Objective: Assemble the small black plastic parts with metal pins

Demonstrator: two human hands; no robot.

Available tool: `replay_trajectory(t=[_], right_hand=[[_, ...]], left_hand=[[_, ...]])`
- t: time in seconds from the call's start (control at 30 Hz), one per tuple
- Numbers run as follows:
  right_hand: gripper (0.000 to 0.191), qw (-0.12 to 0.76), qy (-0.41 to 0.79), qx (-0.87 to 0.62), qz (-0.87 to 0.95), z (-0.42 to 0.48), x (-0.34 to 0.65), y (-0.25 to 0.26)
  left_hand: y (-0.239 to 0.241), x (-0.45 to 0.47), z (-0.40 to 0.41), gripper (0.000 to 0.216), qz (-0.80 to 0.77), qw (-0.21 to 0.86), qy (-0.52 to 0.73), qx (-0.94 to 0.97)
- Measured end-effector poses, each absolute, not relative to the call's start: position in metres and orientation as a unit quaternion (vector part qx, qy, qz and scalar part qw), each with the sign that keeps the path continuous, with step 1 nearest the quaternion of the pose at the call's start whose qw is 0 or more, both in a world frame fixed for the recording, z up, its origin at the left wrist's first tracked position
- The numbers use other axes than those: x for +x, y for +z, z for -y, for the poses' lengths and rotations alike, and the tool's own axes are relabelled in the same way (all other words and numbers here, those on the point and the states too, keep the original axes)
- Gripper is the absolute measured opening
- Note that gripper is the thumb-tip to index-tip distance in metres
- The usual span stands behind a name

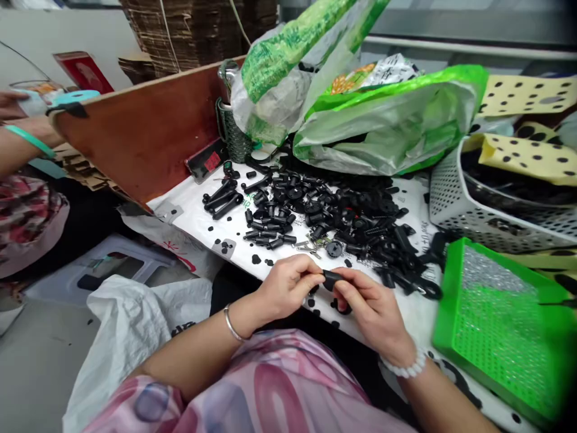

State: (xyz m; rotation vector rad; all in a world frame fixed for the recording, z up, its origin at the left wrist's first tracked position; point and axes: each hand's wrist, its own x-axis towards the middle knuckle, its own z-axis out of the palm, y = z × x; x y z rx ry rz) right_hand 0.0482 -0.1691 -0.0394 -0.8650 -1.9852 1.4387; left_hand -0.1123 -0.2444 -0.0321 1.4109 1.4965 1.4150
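Near the table's front edge, my left hand [291, 284] and my right hand [370, 304] meet at a short black cylindrical part [332, 279]. The left fingertips pinch its left end, and the right thumb and fingers grip the other end. Below the right fingers a second dark round piece [343, 308] partly shows; whether it is held I cannot tell. Just beyond my hands spreads a heap of black plastic parts [360, 225], with short cylinders, discs and longer rods among them. A round black disc with holes [334, 249] lies at the heap's near side.
On the right stand a green tray [455, 294] of small silvery pieces and a white perforated basket [451, 192]. Plastic bags [383, 138] lie behind the heap. A brown board [148, 126] borders the left; beyond it shows another person's arm [27, 141]. A phone [205, 161] rests by the board.
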Motion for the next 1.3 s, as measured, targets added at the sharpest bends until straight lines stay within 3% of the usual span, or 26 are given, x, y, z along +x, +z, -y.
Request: replay_trajectory(t=[0.1,0.2,0.33,0.47,0.6,0.73,0.97,1.13,1.3], right_hand=[[0.029,0.252,0.550,-0.311,0.733,0.172,0.038,-0.034],[0.038,0.276,0.528,-0.290,0.749,0.175,0.031,-0.031],[0.033,0.274,0.516,-0.279,0.762,0.179,0.031,-0.032],[0.029,0.251,0.481,-0.276,0.793,0.180,0.027,-0.029],[0.021,0.248,0.355,-0.216,0.875,0.168,-0.002,-0.014],[0.020,0.256,0.188,-0.147,0.937,0.143,-0.053,0.002],[0.017,0.110,-0.011,-0.152,0.982,0.120,-0.133,0.004],[0.018,0.087,0.015,-0.148,0.985,0.114,-0.152,-0.007],[0.018,0.112,0.067,-0.177,0.976,0.109,-0.152,-0.009]], left_hand=[[-0.037,-0.122,0.251,0.013,-0.562,0.383,0.581,0.446],[-0.041,-0.145,0.258,0.017,-0.582,0.367,0.628,0.363],[-0.043,-0.198,0.269,0.018,-0.648,0.203,0.652,0.338],[-0.046,-0.243,0.271,0.014,-0.729,0.043,0.535,0.425],[-0.056,-0.257,0.260,0.016,-0.753,0.003,0.448,0.483],[-0.068,-0.254,0.253,0.024,-0.760,-0.018,0.445,0.474],[-0.069,-0.251,0.257,0.049,-0.771,-0.051,0.380,0.509],[-0.068,-0.249,0.258,0.092,-0.767,-0.066,0.294,0.567],[-0.070,-0.249,0.257,0.088,-0.768,-0.083,0.266,0.576]])
